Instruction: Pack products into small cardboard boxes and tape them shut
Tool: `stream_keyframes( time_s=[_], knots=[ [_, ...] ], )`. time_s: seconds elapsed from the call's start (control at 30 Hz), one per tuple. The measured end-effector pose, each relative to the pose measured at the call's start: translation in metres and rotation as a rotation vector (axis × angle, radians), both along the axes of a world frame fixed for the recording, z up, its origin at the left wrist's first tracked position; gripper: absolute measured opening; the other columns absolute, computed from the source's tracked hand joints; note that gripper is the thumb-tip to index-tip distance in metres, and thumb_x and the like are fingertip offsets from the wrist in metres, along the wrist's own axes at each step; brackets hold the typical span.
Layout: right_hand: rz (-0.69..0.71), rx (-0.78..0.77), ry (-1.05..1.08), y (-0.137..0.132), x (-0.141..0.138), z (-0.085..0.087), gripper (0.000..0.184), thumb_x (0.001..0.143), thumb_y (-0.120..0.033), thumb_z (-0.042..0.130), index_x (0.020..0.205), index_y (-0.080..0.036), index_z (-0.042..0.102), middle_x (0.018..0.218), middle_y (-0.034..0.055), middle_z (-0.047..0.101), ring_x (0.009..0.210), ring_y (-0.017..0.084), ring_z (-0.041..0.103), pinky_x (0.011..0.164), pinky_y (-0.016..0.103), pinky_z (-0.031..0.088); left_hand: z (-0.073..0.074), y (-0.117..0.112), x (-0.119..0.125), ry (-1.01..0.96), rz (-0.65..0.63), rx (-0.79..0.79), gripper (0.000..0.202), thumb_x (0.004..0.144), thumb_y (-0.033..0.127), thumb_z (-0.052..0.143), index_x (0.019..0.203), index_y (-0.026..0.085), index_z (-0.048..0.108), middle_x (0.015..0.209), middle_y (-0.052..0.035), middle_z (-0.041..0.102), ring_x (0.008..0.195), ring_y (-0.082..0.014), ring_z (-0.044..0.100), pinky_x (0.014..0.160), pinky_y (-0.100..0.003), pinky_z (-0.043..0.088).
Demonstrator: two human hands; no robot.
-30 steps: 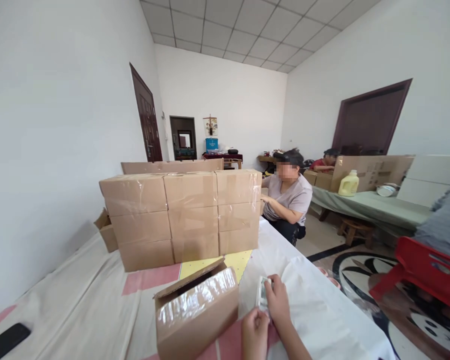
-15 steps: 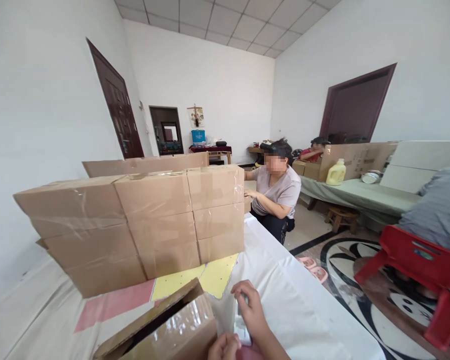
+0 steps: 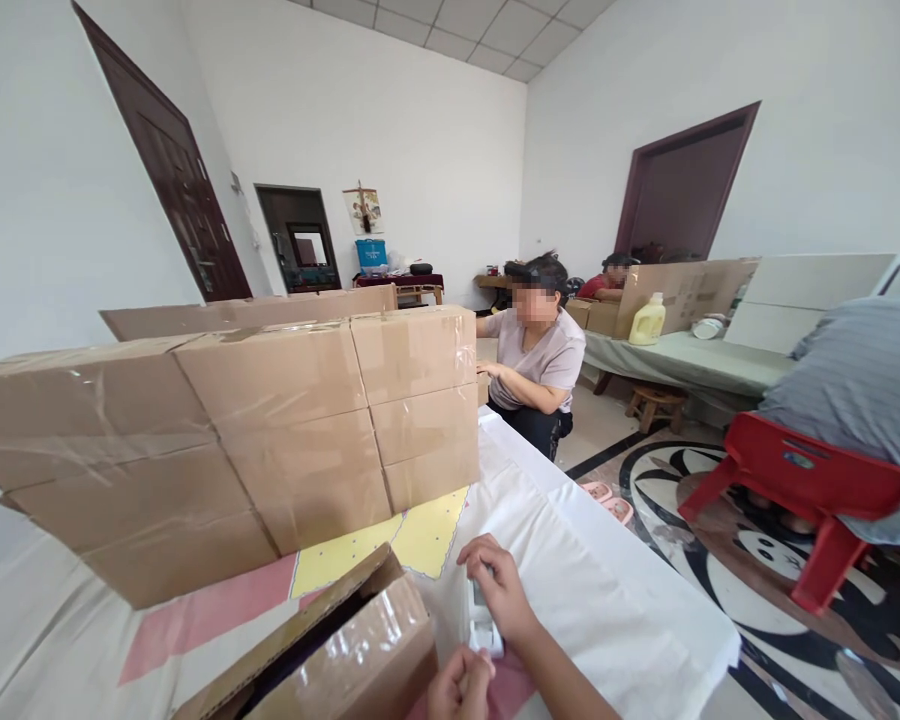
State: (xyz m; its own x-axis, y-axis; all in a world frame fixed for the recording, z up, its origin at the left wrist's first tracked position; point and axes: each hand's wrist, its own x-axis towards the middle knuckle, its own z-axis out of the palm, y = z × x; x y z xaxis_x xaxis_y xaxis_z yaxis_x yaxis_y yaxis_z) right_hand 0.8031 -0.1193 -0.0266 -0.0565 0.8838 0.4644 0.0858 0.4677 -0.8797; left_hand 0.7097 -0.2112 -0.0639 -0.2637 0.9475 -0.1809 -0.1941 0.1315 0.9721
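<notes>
A small white device with a grey part (image 3: pixel 484 632) lies or is held just above the cloth; its kind does not show clearly. My right hand (image 3: pixel 499 588) is curled over its right side, fingers bent around the far end. At the near end my left hand (image 3: pixel 461 684) is closed, thumb and fingers pinched together against the device. What it pinches, if anything, is too small to make out. Left of both hands stands a cardboard box (image 3: pixel 360 655), its top flap partly raised over a dark inside, with shiny clear tape on its side.
A wall of stacked, taped cardboard boxes (image 3: pixel 292 430) stands across the cloth-covered table (image 3: pixel 585 600). Behind its right end a co-worker (image 3: pixel 536 350) crouches. Further right are a red plastic chair (image 3: pixel 810 470) with a seated person and a green-covered table (image 3: pixel 690 355) with a yellow jug (image 3: pixel 647 320).
The view has turned and tipped slightly, so the room and box stack sit further left and higher. My hands stay around the white device, of which more shows now.
</notes>
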Motion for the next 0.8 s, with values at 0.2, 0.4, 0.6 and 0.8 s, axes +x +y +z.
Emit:
stream_keyframes(
  time_s=[0.2, 0.4, 0.6, 0.8],
  knots=[
    [-0.011, -0.030, 0.018, 0.000, 0.001, -0.001, 0.016, 0.084, -0.017, 0.051, 0.079, -0.021, 0.066, 0.087, 0.0053, 0.069, 0.090, 0.022, 0.063, 0.085, 0.035, 0.046, 0.017, -0.009, 0.001, 0.016, -0.019, 0.011, 0.056, 0.061, 0.071, 0.073, 0.050, 0.021, 0.049, 0.050, 0.0052, 0.029, 0.053, -0.0122, 0.029, 0.049, -0.025, 0.029],
    [0.002, -0.001, -0.010, 0.005, 0.002, -0.006, 0.021, 0.084, -0.015, 0.051, 0.083, -0.022, 0.070, 0.086, 0.0052, 0.069, 0.090, 0.022, 0.064, 0.085, 0.035, 0.047, 0.025, -0.013, 0.001, 0.059, -0.051, 0.042, 0.057, 0.066, 0.071, 0.071, 0.051, 0.021, 0.048, 0.049, 0.0050, 0.032, 0.052, -0.0126, 0.034, 0.051, -0.026, 0.034],
    [-0.042, 0.045, -0.043, 0.002, 0.001, 0.003, 0.021, 0.084, -0.012, 0.052, 0.078, -0.021, 0.071, 0.082, 0.0064, 0.071, 0.087, 0.022, 0.064, 0.085, 0.035, 0.048, 0.040, -0.028, -0.005, 0.114, -0.140, -0.006, 0.049, 0.068, 0.066, 0.072, 0.067, 0.018, 0.063, 0.059, 0.0005, 0.054, 0.060, -0.0176, 0.050, 0.057, -0.028, 0.043],
    [-0.019, -0.037, -0.115, 0.008, 0.006, -0.002, 0.018, 0.090, -0.017, 0.058, 0.077, -0.020, 0.070, 0.086, 0.0039, 0.074, 0.091, 0.017, 0.067, 0.096, 0.031, 0.049, 0.044, -0.031, -0.013, 0.180, -0.222, -0.120, 0.039, 0.072, 0.055, 0.071, 0.062, 0.021, 0.053, 0.053, 0.0054, 0.044, 0.056, -0.0154, 0.044, 0.055, -0.028, 0.041]
  ],
)
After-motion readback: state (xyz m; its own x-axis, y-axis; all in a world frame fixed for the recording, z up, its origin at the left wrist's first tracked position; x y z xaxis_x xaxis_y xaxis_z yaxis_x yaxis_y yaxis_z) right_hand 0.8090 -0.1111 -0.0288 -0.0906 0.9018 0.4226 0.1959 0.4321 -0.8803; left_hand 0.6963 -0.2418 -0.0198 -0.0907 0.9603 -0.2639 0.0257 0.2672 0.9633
